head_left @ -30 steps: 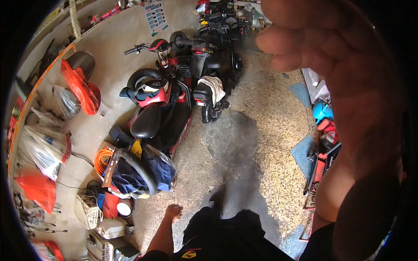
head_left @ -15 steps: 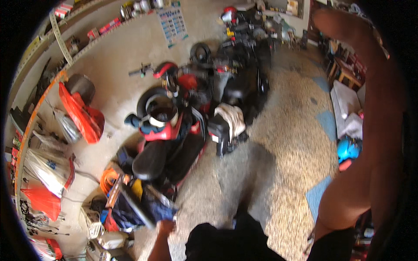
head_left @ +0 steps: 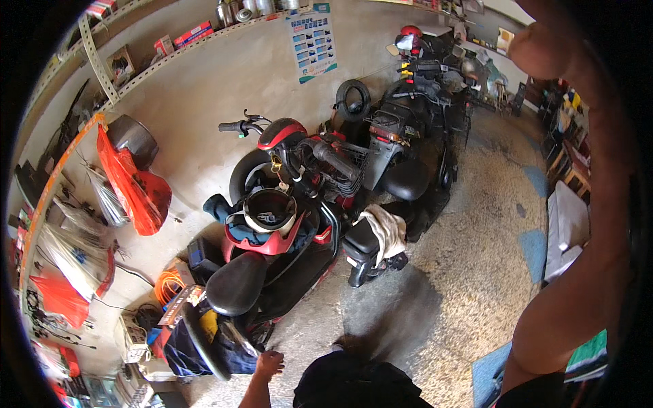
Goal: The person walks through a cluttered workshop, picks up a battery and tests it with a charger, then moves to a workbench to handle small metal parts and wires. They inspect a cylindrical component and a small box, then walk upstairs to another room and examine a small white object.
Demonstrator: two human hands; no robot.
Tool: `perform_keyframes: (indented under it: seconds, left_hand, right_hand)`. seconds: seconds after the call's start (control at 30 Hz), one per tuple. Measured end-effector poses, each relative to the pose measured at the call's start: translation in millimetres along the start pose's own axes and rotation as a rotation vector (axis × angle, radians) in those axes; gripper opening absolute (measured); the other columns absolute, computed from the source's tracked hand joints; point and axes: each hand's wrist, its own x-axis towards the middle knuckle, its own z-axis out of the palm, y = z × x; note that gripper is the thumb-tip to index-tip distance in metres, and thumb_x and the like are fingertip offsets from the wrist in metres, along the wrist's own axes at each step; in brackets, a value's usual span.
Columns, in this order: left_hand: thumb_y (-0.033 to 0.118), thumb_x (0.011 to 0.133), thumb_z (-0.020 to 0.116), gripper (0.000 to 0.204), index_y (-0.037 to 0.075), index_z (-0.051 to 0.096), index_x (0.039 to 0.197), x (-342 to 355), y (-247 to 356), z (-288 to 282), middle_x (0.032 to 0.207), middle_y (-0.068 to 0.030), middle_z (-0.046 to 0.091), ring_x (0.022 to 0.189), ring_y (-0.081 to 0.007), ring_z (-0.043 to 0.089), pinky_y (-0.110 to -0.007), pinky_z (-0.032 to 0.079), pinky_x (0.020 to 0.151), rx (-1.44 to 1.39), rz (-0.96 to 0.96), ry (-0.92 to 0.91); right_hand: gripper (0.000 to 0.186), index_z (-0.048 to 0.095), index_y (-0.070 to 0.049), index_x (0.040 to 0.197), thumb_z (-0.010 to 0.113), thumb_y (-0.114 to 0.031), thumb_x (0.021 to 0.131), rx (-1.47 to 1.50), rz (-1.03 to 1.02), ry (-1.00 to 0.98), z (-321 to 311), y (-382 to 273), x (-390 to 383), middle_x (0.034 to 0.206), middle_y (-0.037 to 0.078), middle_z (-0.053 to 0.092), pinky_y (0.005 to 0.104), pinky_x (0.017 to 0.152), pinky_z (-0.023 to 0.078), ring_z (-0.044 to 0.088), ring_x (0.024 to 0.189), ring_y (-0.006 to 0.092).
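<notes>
My left hand (head_left: pixel 271 365) hangs low at the front, its fingers loosely bent and slightly apart, with nothing visible in it. Nearest to it are a dark curved tube (head_left: pixel 204 343) and a dark blue bag (head_left: pixel 182 350). My right arm is raised along the right side, very close to the camera. The right hand (head_left: pixel 544 51) shows only partly at the upper right; its fingers are hidden. Ahead to the left stands a red and black scooter (head_left: pixel 235 284), a white-rimmed helmet (head_left: pixel 271 209) resting on it.
A black scooter seat with a beige cloth (head_left: pixel 386 234) sits mid-floor. More scooters (head_left: pixel 408 178) line the wall toward the back. Red plastic bags (head_left: pixel 139 190) hang from shelving at left. Orange hose (head_left: pixel 169 285) lies beside the scooter. A grey sofa (head_left: pixel 566 221) stands at right.
The view has shifted, so the scooters sit farther right and lower, and the picture is sharper. My left hand stays low; the right arm stays raised.
</notes>
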Motion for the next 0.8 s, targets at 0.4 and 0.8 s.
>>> perform_keyframes:
  seconds: [0.4,0.8]
  left_hand:
    - [0.017,0.081,0.063,0.029,-0.003,0.064,0.102,-14,78,22,0.077,-0.0082,0.063,0.061,-0.0176,0.063,-0.030,0.047,0.048,-0.189,-0.004,0.260]
    - [0.023,0.084,0.065,0.032,-0.001,0.066,0.106,-188,24,172,0.085,-0.0108,0.068,0.074,-0.0221,0.068,-0.036,0.057,0.062,-0.544,-0.527,0.752]
  right_hand:
    - [0.044,0.055,-0.006,0.123,0.065,-0.031,0.089,0.479,0.131,0.236,-122,208,-12,0.106,0.010,0.058,0.0386,0.078,0.049,0.058,0.093,0.0236]
    - [0.052,0.055,-0.011,0.128,0.073,-0.023,0.081,-0.242,1.605,-0.489,-38,602,-335,0.102,0.011,0.065,0.0370,0.047,0.050,0.064,0.084,0.0250]
